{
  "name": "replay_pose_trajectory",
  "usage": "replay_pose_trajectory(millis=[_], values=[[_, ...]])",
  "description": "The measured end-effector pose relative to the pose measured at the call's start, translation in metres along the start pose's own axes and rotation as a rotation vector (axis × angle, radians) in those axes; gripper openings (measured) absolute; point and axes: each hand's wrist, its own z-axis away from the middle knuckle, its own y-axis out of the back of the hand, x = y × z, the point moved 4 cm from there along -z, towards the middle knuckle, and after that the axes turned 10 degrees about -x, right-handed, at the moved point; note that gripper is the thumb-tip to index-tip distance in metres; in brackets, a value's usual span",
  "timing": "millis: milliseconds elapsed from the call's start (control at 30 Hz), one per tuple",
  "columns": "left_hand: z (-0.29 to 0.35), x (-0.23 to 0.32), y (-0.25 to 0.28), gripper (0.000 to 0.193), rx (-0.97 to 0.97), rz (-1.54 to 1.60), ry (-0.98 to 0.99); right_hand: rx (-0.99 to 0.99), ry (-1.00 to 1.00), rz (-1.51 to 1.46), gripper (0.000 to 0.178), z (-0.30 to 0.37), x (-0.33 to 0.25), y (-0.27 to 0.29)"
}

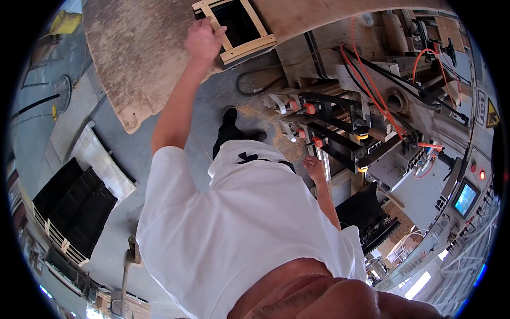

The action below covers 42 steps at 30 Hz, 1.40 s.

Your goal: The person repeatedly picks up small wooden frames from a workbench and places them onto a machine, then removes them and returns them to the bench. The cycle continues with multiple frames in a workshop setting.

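A rectangular wooden frame [248, 49] of pale slats, with a black inside, rests at the edge of a worn brown board [143, 58]. My left hand [204, 40] reaches out to it and grips its left slat, thumb over the inner side and fingers at the outer edge. The undersides of those fingers are hidden. Low at my right side, my right hand [314, 169] hangs beside the machine's black arms [332, 135] with loosely bent fingers apart. Nothing shows in it.
To the right stands a machine with orange hoses [366, 80], red-orange blocks [310, 108] and a lit control screen [465, 199]. Sawdust [284, 141] lies on the floor by my feet. Black panels with pale slats [74, 207] are stacked at the left.
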Motion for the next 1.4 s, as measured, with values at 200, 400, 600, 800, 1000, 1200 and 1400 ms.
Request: replay_pose_trajectory(millis=[200, 400, 600, 800, 1000, 1200, 1400], values=[[-0.032, 0.051, -0.061, 0.034, -0.447, 0.409, 0.110, -0.079, 0.005, -0.012, 0.021, -0.001, -0.013, -0.025], [0.026, 0.099, -0.058, 0.039, -0.516, -0.219, -0.199, 0.001, -0.009, -0.194, 0.020, 0.013, -0.002, -0.022], [0.023, 0.079, -0.070, 0.028, -0.560, -0.073, -0.182, 0.046, -0.118, -0.323, 0.014, 0.030, 0.016, -0.053], [0.019, 0.074, -0.076, 0.023, -0.423, -0.089, -0.266, 0.148, -0.089, -0.167, 0.010, 0.043, 0.052, -0.067], [-0.005, 0.065, -0.104, 0.040, -0.408, 0.097, -0.399, 0.311, -0.074, 0.145, 0.018, 0.058, -0.012, -0.007], [0.008, 0.131, -0.101, 0.055, -0.157, -0.120, -0.527, 0.980, 0.117, 0.326, 0.030, 0.241, -0.123, 0.141], [0.174, 0.214, -0.118, 0.029, -0.612, 0.354, -0.531, 1.692, -0.247, 0.845, 0.033, 0.543, -0.159, 0.196]])
